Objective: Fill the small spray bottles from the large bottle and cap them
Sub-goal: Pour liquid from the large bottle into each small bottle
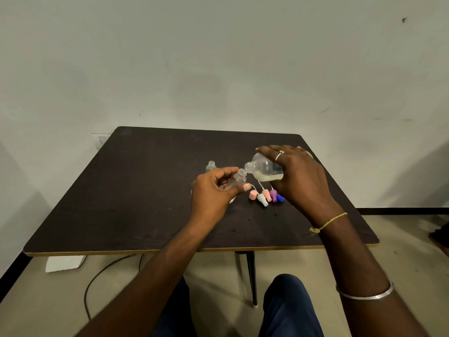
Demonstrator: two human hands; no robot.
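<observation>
Above the middle of the dark worktop (145, 203), the left hand (213, 190) grips a small spray bottle (237, 181) between thumb and curled fingers, tilted, with its open neck toward the right. The right hand (298, 176) is curled over the large bottle (264, 166), which is held almost flat, its open mouth just at the neck of the small one. Pale liquid lies along its lower side. Behind the left hand a second small bottle (211, 166) stands upright and uncapped. Five coloured spray caps (264, 197) lie in a row just beside the right hand.
</observation>
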